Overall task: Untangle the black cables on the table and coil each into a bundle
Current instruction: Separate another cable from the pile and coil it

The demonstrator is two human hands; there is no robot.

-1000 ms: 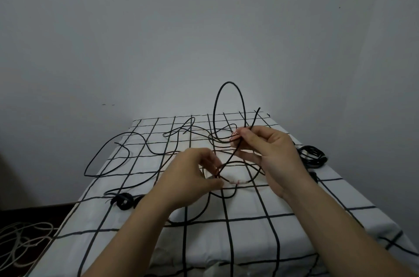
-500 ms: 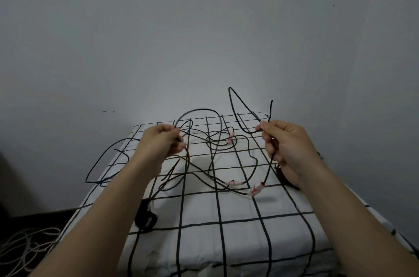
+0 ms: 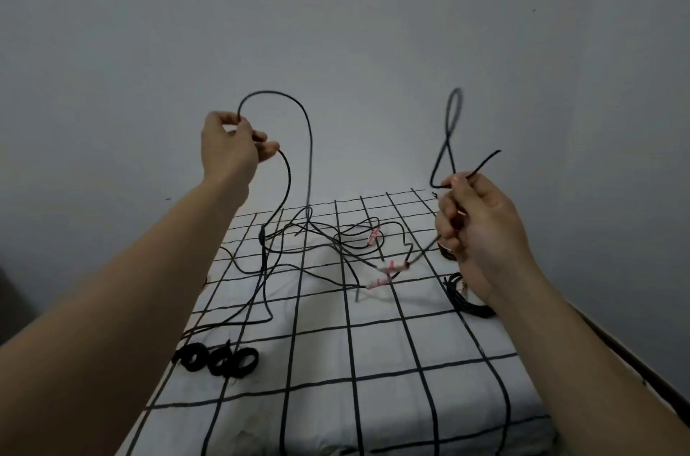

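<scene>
Matt black cables (image 3: 310, 164), white grid-printed cloth cover (image 3: 392, 354), smooth matt grey wall (image 3: 336, 26)

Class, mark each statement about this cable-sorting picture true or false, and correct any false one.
1. The left hand holds a black cable up in the air. True.
2. The right hand is empty. False: it pinches a looped cable that rises above it.
3. The tablecloth is plain white. False: it is white with a black grid.
4. Some cables carry pink-marked tags. True.
</scene>
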